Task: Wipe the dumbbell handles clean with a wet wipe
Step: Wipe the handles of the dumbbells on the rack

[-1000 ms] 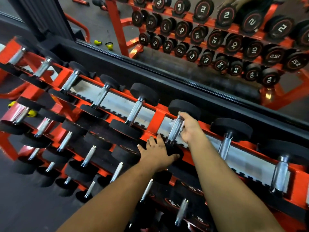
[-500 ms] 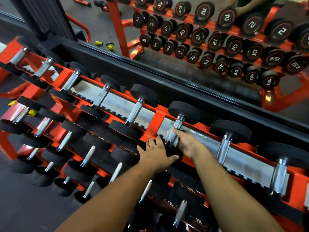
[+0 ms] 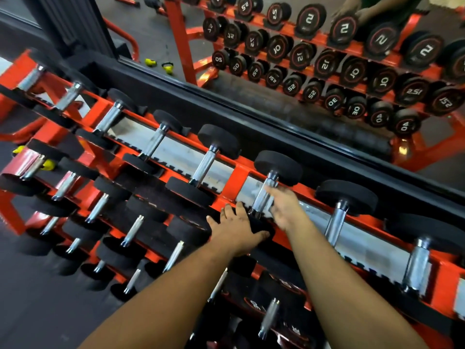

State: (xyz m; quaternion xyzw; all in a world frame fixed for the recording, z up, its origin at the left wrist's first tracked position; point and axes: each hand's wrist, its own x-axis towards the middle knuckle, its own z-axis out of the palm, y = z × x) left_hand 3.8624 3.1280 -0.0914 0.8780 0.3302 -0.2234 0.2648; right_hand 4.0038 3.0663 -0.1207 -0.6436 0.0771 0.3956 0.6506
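- A three-tier orange steel rack (image 3: 234, 178) is set against a mirror (image 3: 276, 71).
- The knurled chrome handle (image 3: 263, 197) is met by the right hand (image 3: 285, 209); its fingers are blurred, grip unclear.
- The black rubber dumbbell head (image 3: 261, 226) is pressed by the left hand (image 3: 235, 231), fingers spread.

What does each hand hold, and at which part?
Left hand rests on the dumbbell's near head. Right hand lies against its handle; grip and wipe unclear.

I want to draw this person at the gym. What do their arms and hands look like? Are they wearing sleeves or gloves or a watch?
Both arms are bare right up to the bottom edge of the picture, so no sleeves show. The left hand and the right hand have no gloves. No watch, bracelet or ring shows on either wrist or hand, though the right hand is a little blurred.
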